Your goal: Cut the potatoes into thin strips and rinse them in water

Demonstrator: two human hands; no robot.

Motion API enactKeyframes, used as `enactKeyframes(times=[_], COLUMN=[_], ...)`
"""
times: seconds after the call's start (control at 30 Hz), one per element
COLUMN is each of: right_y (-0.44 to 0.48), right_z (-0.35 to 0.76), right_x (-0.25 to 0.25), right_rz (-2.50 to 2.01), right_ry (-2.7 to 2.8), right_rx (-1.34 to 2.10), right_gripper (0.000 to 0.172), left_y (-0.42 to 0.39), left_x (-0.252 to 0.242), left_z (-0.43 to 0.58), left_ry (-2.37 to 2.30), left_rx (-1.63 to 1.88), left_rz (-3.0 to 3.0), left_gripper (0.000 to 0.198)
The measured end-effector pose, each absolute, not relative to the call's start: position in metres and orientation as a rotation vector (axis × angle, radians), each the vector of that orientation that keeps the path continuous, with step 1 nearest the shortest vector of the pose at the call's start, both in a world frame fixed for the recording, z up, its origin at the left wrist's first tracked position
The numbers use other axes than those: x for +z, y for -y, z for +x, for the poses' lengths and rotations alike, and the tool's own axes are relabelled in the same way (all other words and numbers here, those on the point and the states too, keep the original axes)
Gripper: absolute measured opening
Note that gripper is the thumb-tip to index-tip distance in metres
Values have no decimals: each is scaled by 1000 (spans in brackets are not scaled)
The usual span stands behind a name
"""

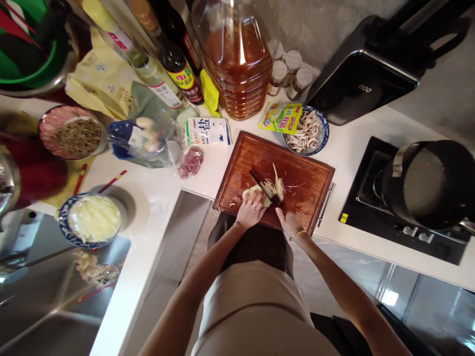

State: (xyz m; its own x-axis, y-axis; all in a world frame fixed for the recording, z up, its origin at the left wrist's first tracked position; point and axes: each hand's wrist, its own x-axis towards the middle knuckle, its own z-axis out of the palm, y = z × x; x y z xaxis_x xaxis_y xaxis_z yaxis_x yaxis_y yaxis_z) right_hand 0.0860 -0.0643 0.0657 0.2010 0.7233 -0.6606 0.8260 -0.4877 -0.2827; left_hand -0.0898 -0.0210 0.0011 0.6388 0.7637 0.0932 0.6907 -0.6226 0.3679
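Note:
On the brown wooden cutting board (237, 158), my left hand (252, 207) presses pale yellow vegetable slices (251, 191) with its fingertips bent over them. My right hand (291, 222) is wrapped round the handle of a kitchen knife (260, 182). Its dark blade points away to the upper left, just right of my left fingers. A small heap of thin pale strips (274, 187) lies against the blade's right side. Loose shreds are scattered farther right on the board. The exact kind of vegetable cannot be made out.
Behind the board stand a large oil jug (237, 64) and a bowl of sliced mushrooms (308, 133) partly under a yellow packet (281, 117). Wrapped meat (191, 162) lies left. A black pot (426, 183) sits on the stove at right; a bowl of pale shreds (94, 218) borders the sink.

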Motion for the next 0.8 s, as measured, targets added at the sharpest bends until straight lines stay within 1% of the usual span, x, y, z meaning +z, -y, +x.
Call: enactKeyframes(times=[0.07, 0.13, 0.23, 0.3, 0.43, 0.6, 0.7, 0.8], right_y=[66, 67, 65, 65, 66, 68, 69, 71], right_z=[86, 88, 93, 96, 97, 92, 90, 88], right_x=[59, 57, 65, 73, 86, 86, 86, 87], right_rz=[2357, 2405, 2464, 2459, 2377, 2262, 2212, 2181], right_ry=[-1569, -1588, -1538, -1554, -1641, -1683, -1674, -1668], right_rx=[-1156, -1253, -1425, -1436, -1297, -1055, -963, -952], right_gripper=[71, 74, 76, 73, 73, 77, 70, 63], left_y=[21, 21, 23, 24, 23, 22, 22, 22], left_x=[0, -2, -4, -6, -4, 0, -1, -3], left_z=[-90, -90, -90, -89, -89, -89, -88, -88], left_ry=[-1166, -1158, -1152, -1151, -1143, -1147, -1149, -1155], left_rx=[363, 378, 415, 431, 443, 473, 484, 500], left_rz=[2560, 2556, 2554, 2553, 2552, 2560, 2567, 2573], left_gripper=[42, 42, 43, 42, 38, 33, 30, 28])
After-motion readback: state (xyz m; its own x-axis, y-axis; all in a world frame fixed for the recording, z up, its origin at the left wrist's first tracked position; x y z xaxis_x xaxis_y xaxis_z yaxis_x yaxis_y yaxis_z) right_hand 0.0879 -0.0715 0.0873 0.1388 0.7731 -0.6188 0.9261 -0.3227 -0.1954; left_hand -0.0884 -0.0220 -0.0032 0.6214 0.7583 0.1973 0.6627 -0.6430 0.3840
